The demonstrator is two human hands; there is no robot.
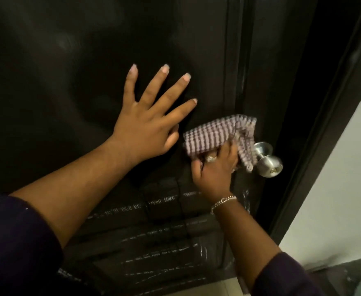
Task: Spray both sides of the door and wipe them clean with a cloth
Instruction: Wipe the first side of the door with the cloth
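Dark door (90, 50): your left hand (145, 124) lies flat, fingers spread, while your right hand (214, 165) grips checked cloth (213, 135) beside the steel knob (268, 159).

The cloth (220, 135) hides the fingers of the right hand (214, 169) (only knuckles show). The door (90, 50) runs past the top edge.

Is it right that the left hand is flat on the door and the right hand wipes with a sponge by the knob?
Not quite. In the head view the right hand holds a checked cloth, not a sponge. The left hand is flat on the door, and the knob is close by.
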